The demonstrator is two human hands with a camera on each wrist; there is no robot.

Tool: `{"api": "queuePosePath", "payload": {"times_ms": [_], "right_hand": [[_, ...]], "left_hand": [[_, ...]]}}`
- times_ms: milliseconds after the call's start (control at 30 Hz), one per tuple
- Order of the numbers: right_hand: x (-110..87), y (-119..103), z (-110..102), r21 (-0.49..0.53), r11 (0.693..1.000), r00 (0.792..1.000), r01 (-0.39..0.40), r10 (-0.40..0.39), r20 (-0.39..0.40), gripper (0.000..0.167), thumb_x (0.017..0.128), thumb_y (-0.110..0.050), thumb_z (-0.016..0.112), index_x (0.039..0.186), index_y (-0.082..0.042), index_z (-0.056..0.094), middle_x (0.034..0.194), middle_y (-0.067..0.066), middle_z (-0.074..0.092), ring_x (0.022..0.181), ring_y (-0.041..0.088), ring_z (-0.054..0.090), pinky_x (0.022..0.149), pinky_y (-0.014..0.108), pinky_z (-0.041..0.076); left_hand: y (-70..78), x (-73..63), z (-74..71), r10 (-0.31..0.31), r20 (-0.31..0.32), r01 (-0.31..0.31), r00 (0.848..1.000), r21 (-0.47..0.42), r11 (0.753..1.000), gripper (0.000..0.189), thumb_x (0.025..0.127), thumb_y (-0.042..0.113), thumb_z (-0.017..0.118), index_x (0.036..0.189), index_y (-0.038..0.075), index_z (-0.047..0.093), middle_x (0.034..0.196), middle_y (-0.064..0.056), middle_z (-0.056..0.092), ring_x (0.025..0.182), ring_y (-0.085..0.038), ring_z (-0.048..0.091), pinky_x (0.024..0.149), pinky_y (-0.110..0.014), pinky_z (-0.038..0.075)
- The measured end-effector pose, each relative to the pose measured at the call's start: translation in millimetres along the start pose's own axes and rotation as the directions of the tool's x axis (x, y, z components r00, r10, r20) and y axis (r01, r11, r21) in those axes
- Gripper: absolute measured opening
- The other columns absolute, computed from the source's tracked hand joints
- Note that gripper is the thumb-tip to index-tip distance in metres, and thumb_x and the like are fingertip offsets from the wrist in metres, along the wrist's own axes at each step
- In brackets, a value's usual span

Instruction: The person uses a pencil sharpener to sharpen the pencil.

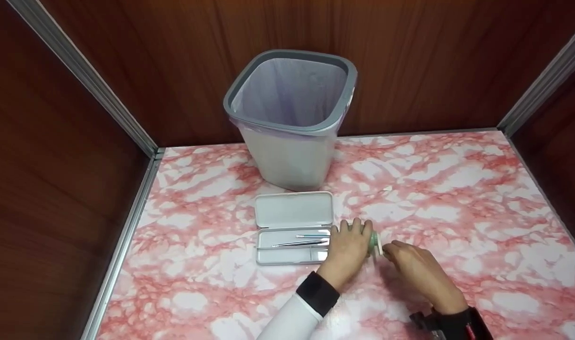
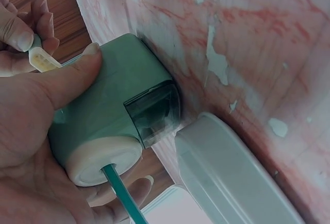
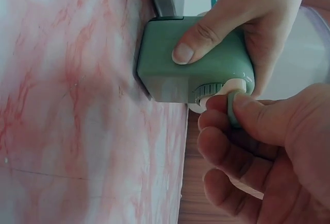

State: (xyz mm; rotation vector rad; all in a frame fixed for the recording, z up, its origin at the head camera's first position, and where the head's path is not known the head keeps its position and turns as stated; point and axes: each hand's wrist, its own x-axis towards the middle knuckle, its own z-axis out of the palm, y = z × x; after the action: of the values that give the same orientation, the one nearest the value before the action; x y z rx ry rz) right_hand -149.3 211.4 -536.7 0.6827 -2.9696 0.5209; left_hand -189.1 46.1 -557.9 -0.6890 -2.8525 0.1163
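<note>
My left hand [image 1: 348, 248] steadies a green crank pencil sharpener [image 2: 116, 80] on the table, thumb across its top and fingers around the other side. A teal pencil [image 2: 122, 193] sticks out of the sharpener's cream round front. Near the bottom of that body is a dark clear shavings drawer [image 2: 154, 113]. At the crank end, my right hand [image 1: 419, 267] pinches the green knob [image 3: 233, 113] of the cream crank arm [image 3: 234, 86] between thumb and forefinger. An open pale pencil case [image 1: 282, 256] lies left of the sharpener, and a dark slim pencil [image 1: 292, 244] shows in it.
Behind the case stands a pale waste bin [image 1: 287, 160] with a grey rim and a thin purple-tinted liner. The table [image 1: 197, 283] has a red-and-white marbled top. Dark wood panels [image 1: 410, 61] with metal edging enclose it at the back and sides.
</note>
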Motion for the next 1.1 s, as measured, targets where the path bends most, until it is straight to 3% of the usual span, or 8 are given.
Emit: {"api": "queuePosePath", "payload": {"times_ms": [333, 500, 667, 900, 1100], "right_hand": [[1.8, 1, -5, -0.007, 1.000, 1.000, 0.004, -0.004, -0.021, 0.015, 0.084, 0.004, 0.068, 0.090, -0.010, 0.067, 0.074, -0.009, 0.052, 0.062, 0.007, 0.051, 0.056, 0.030, 0.045], [3.2, 2, -7, -0.010, 1.000, 0.999, 0.011, -0.012, -0.030, 0.015, 0.085, 0.004, 0.067, 0.090, -0.010, 0.066, 0.073, -0.010, 0.048, 0.062, 0.006, 0.046, 0.056, 0.029, 0.042], [7.2, 3, -10, 0.015, 1.000, 0.999, 0.014, -0.013, -0.035, 0.015, 0.086, 0.004, 0.067, 0.092, -0.010, 0.066, 0.072, -0.010, 0.046, 0.060, 0.005, 0.041, 0.056, 0.028, 0.039], [11.8, 10, -12, 0.055, 0.998, 0.997, 0.019, -0.015, -0.076, 0.016, 0.086, 0.003, 0.066, 0.098, -0.007, 0.068, 0.079, -0.007, 0.058, 0.069, 0.009, 0.056, 0.062, 0.033, 0.047], [15.9, 14, -14, 0.091, 0.996, 0.995, 0.018, -0.009, -0.098, 0.015, 0.088, 0.002, 0.066, 0.099, -0.008, 0.069, 0.081, -0.006, 0.061, 0.071, 0.009, 0.057, 0.064, 0.034, 0.049]], "left_hand": [[-0.4, 0.3, 0.7, 0.000, -0.027, 0.000, 1.000, 0.013, 1.000, 0.066, 0.077, 0.051, 0.073, 0.131, 0.022, 0.050, 0.113, 0.001, 0.054, 0.097, -0.021, 0.054, 0.073, -0.036, 0.043], [-0.8, -1.2, 1.9, 0.001, -0.068, 0.000, 0.998, 0.023, 1.000, 0.060, 0.079, 0.049, 0.071, 0.128, 0.021, 0.052, 0.109, 0.001, 0.055, 0.093, -0.021, 0.055, 0.069, -0.035, 0.043], [-0.9, -0.6, 3.0, -0.004, -0.068, 0.004, 0.998, 0.010, 1.000, 0.052, 0.084, 0.044, 0.068, 0.127, 0.020, 0.051, 0.108, 0.000, 0.054, 0.094, -0.022, 0.054, 0.070, -0.034, 0.042], [0.1, 0.3, 3.0, 0.000, -0.070, 0.001, 0.998, 0.019, 1.000, 0.052, 0.085, 0.043, 0.066, 0.129, 0.020, 0.051, 0.109, 0.000, 0.054, 0.094, -0.021, 0.054, 0.070, -0.034, 0.041], [-0.1, 0.3, 4.2, 0.019, -0.104, -0.016, 0.994, 0.024, 1.000, 0.048, 0.086, 0.041, 0.065, 0.127, 0.019, 0.052, 0.107, 0.001, 0.055, 0.092, -0.021, 0.054, 0.068, -0.033, 0.041]]}}
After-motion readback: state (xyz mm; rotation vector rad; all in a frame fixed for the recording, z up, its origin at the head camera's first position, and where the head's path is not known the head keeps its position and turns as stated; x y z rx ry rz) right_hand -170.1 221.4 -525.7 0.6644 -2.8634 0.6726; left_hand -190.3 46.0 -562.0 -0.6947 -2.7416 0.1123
